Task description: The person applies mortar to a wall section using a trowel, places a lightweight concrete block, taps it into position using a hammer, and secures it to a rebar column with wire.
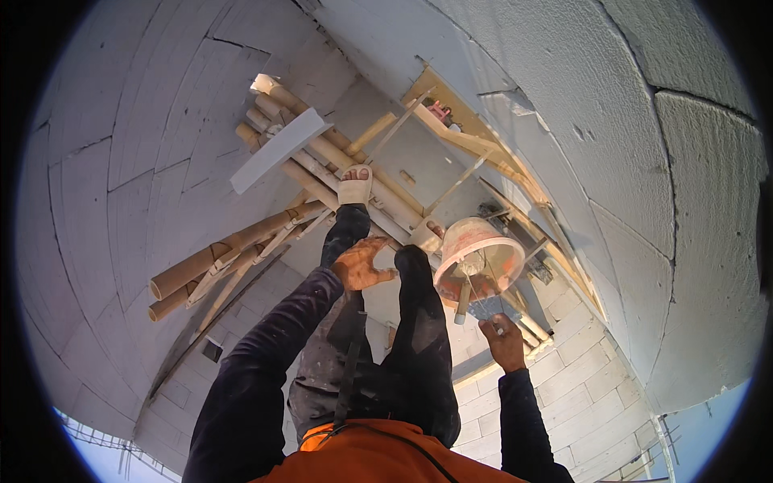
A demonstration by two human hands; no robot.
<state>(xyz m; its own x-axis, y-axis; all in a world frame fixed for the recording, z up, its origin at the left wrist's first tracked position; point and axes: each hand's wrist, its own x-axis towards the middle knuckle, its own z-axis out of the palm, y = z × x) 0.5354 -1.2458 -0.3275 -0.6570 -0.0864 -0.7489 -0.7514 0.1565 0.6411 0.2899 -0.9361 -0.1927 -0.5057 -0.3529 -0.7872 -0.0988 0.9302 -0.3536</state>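
Observation:
My left hand [362, 264] is over my left leg, its thumb and fingers apart, with nothing in it. On the right, my right hand [505, 342] is closed around what looks like the thin wire handle of a bucket [477, 241]. The bucket is reddish and smeared with pale, dried material, its mouth toward me. Inside it rests a tool whose pale-tipped handle [463, 302] leans over the near rim; its working end is hidden. A small whitish piece shows at my right fingers.
My sandalled foot [355, 187] stands on long cardboard-brown tubes [322, 149]. A pale block [278, 151] lies across them. More brown tubes [217, 258] and wooden strips jut out at the left. Timber boards [483, 145] run along the right. Block walls [555, 105] rise close on both sides.

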